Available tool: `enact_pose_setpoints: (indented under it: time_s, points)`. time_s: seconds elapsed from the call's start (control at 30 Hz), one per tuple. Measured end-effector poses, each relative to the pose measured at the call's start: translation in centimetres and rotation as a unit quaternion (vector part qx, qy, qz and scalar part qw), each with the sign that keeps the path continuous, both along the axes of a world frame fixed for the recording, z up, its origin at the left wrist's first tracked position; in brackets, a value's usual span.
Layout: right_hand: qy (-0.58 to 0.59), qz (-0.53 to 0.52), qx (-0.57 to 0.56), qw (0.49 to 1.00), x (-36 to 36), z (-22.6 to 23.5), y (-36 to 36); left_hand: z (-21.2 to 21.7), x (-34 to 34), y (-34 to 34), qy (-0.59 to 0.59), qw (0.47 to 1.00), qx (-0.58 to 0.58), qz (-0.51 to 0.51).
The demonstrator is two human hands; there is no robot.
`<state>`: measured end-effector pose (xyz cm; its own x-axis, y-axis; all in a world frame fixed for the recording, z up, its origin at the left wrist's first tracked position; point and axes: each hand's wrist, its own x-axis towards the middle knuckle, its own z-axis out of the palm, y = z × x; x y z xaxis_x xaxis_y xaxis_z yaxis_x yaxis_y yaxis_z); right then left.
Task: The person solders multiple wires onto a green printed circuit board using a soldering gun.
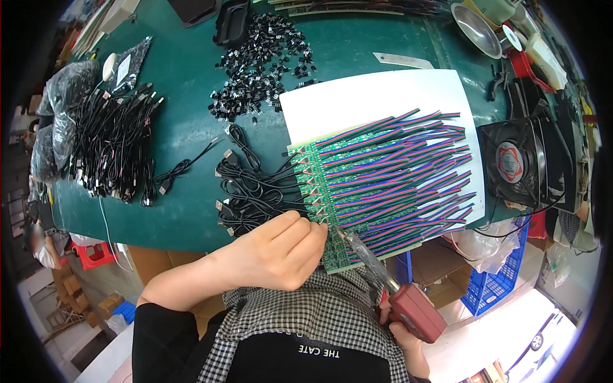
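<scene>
Green surface [182, 83]: your left hand [281, 250] pinches a cable end [324, 220], likely steadying it against the circuit boards [321, 182] on white paper [383, 92]; your right hand [406, 341], apart, grips a soldering iron [408, 306] aimed there.

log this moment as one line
left hand: at green circuit board panel, grasp unclear | right hand: holding red-handled soldering gun, tip near panel | left of panel: coiled black cables
</scene>
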<state>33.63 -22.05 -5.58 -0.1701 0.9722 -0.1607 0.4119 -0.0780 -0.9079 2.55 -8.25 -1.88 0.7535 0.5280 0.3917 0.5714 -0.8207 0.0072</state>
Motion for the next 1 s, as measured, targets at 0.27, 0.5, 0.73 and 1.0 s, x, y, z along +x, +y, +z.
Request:
enact_pose_setpoints:
  time_s: [0.27, 0.5, 0.73, 1.0]
  points:
    - [-0.014, 0.059, 0.046, 0.997, 0.3, 0.1, 1.0, 0.1, 0.1, 0.0, 0.014, 1.0, -0.003, -0.003]
    - [0.046, 0.045, -0.022, 0.998, 0.9, -0.5, 0.3, 0.2, 0.2, 0.1, 0.02, 1.0, -0.001, -0.003]
    - [0.09, -0.014, -0.037, 0.995, 0.4, -0.4, -0.5, 0.6, 0.2, 0.1, 0.028, 0.999, -0.014, -0.003]
    - [0.185, -0.06, -0.054, 0.979, -0.8, 0.5, 0.1, 1.5, 0.5, -0.1, 0.044, 0.999, -0.032, 0.006]
